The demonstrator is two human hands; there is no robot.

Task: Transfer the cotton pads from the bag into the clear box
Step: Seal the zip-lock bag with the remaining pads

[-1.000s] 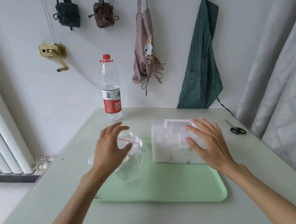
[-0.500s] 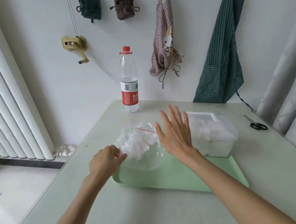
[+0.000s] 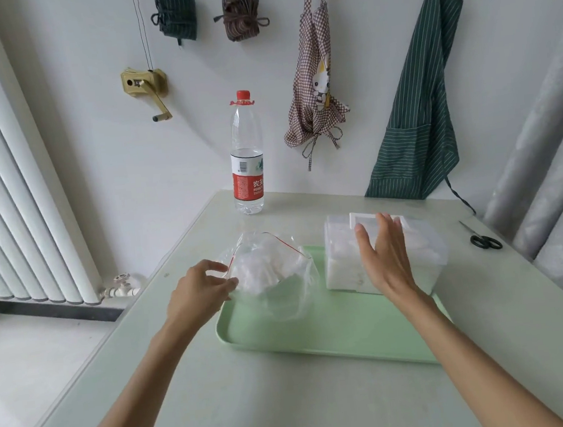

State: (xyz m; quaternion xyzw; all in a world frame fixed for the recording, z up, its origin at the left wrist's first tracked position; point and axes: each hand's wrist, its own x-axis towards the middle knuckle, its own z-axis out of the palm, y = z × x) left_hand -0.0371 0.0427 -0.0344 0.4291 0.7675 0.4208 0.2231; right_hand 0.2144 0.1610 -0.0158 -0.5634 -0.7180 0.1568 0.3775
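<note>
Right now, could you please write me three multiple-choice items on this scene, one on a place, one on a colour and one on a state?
1. Where does the scissors lie?
A. on the green tray
B. on the table, right of the clear box
C. inside the bag

2. What colour is the cap of the water bottle?
A. blue
B. white
C. red

3. What is the left hand doing?
A. pinching the edge of the bag
B. resting flat on the table
C. gripping the bottle

Answers:
1. B: it lies on the bare table, off the tray, beyond the clear box.
2. C: the cap on top is red.
3. A: its fingertips close on the left rim of the bag, while the right hand is spread open by the box.
</note>
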